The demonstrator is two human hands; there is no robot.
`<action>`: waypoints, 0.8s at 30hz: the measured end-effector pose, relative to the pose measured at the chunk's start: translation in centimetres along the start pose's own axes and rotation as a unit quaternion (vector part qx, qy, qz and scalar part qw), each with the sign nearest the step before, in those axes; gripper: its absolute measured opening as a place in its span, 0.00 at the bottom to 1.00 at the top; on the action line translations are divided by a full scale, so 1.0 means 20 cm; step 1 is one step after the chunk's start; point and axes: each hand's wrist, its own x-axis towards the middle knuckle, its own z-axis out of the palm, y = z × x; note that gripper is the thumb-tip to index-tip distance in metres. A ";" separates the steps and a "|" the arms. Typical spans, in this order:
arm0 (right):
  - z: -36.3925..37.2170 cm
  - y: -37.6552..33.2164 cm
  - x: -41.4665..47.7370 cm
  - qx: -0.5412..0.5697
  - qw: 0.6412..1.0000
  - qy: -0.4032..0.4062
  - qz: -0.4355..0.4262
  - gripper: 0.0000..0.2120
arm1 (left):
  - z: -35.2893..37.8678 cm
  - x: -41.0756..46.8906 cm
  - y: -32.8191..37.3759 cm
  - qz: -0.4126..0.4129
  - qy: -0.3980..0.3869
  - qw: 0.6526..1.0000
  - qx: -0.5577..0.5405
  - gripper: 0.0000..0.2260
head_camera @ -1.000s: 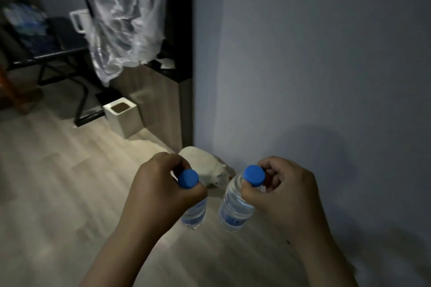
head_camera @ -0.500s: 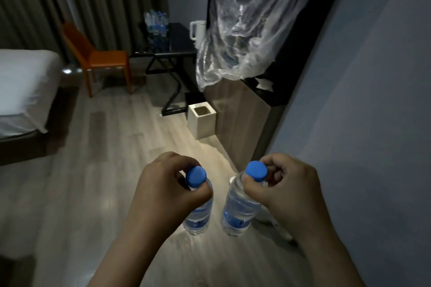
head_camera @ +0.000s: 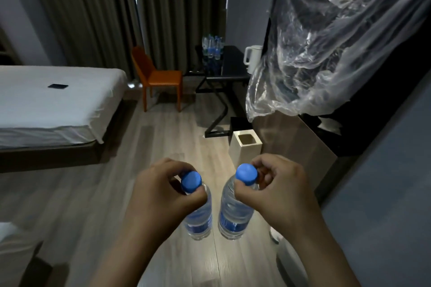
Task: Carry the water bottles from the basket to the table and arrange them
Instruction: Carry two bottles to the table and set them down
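Note:
My left hand [head_camera: 158, 191] grips a clear water bottle [head_camera: 199, 216] by its neck, just under the blue cap. My right hand [head_camera: 277, 191] pinches the neck of a second blue-capped water bottle [head_camera: 233, 214]. Both bottles hang upright side by side above the wooden floor, low in the middle of the view. Far ahead stands a dark table [head_camera: 231, 65] with several more water bottles [head_camera: 212, 48] grouped on its back left part. The basket is out of view.
A white kettle [head_camera: 253, 58] stands on the table's right. An orange chair [head_camera: 156, 78] sits left of the table, a white bed [head_camera: 53, 105] further left. A white bin [head_camera: 246, 149] stands by a wooden cabinet [head_camera: 298, 144] under hanging clear plastic [head_camera: 326, 53].
The view has swung left from the grey wall to face the room, bed, chair and table. Both hands still hold their bottles the same way.

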 end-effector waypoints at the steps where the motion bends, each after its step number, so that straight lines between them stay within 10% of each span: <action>1: 0.01 0.00 0.04 -0.002 1.000 -0.002 -0.004 0.14 | 0.00 0.04 -0.01 -0.002 0.003 1.000 0.000 0.11; 24: 0.86 0.09 1.48 0.011 1.000 -0.009 0.003 0.10 | -0.02 1.58 -0.67 -0.008 0.013 1.000 0.002 0.13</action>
